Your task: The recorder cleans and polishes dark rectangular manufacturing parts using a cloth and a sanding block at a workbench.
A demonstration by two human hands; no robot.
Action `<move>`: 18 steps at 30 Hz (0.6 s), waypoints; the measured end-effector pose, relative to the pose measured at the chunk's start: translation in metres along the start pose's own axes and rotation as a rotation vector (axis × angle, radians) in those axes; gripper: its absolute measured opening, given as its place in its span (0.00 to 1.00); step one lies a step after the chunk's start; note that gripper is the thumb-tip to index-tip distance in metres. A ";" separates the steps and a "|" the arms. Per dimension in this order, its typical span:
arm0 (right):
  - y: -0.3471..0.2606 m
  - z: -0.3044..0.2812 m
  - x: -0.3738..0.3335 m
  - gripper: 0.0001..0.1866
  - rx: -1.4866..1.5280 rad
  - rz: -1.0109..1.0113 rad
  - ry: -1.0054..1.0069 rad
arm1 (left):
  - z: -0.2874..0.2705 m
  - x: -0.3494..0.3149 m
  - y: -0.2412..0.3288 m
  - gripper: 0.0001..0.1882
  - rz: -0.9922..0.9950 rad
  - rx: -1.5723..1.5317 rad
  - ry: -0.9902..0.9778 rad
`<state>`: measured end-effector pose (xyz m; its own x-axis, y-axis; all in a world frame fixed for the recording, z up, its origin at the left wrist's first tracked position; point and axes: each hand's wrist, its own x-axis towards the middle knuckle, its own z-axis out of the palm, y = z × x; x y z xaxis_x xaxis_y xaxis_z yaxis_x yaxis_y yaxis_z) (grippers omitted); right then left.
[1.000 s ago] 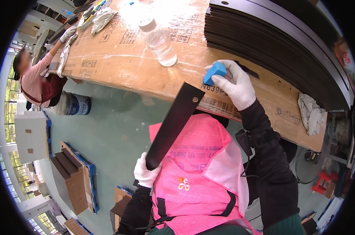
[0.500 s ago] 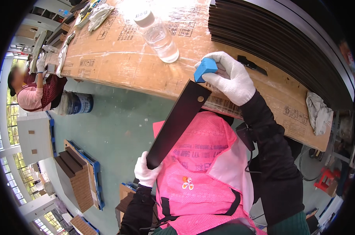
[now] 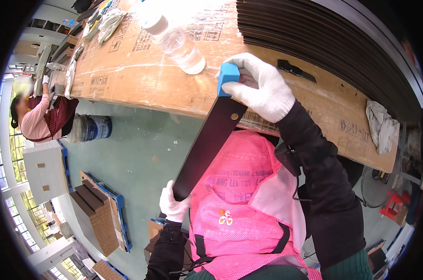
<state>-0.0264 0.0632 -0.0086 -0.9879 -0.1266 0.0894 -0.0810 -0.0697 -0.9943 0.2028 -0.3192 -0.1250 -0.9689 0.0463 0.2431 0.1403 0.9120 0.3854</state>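
My left hand (image 3: 175,201), in a white glove, grips the lower end of a long flat black board (image 3: 206,144). The board slants up and right in front of my pink checked apron, and a round brass-coloured disc (image 3: 234,116) shows near its upper end. My gloved right hand (image 3: 262,86) pinches a small blue block (image 3: 228,79) between thumb and fingers. The block is against the board's top edge; whether it presses on it I cannot tell. A clear bottle (image 3: 179,50) with a white cap stands on the table just left of the block.
The cardboard-covered table (image 3: 141,95) holds a stack of dark boards (image 3: 314,42), a black knife-like tool (image 3: 295,70) and a grey cloth (image 3: 379,126). At the far left a co-worker (image 3: 41,116) stands by a bucket (image 3: 97,127). Stacked boards (image 3: 92,214) sit on a pallet.
The blue block has moved left and down onto the board's upper end, turning more upright. My right hand moved with it. My left hand keeps its hold on the board.
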 end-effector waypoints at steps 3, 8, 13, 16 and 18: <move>0.005 -0.003 0.007 0.20 -0.210 -0.020 0.156 | 0.000 0.003 0.004 0.43 -0.015 0.016 0.005; -0.005 -0.002 0.006 0.21 -0.120 -0.010 0.027 | -0.005 0.004 0.007 0.39 -0.060 0.015 -0.051; -0.021 0.000 0.005 0.23 -0.176 0.065 0.040 | -0.003 0.002 0.002 0.38 -0.079 -0.017 -0.029; -0.019 0.004 0.007 0.23 -0.269 0.111 -0.033 | -0.005 -0.001 -0.001 0.38 -0.111 -0.016 -0.052; -0.015 -0.001 0.009 0.23 -0.289 0.137 -0.007 | -0.002 0.002 0.004 0.39 -0.110 -0.034 -0.049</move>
<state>-0.0345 0.0639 0.0073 -0.9914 -0.1218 -0.0470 0.0176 0.2324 -0.9725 0.2021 -0.3162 -0.1216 -0.9875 -0.0322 0.1545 0.0392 0.8983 0.4377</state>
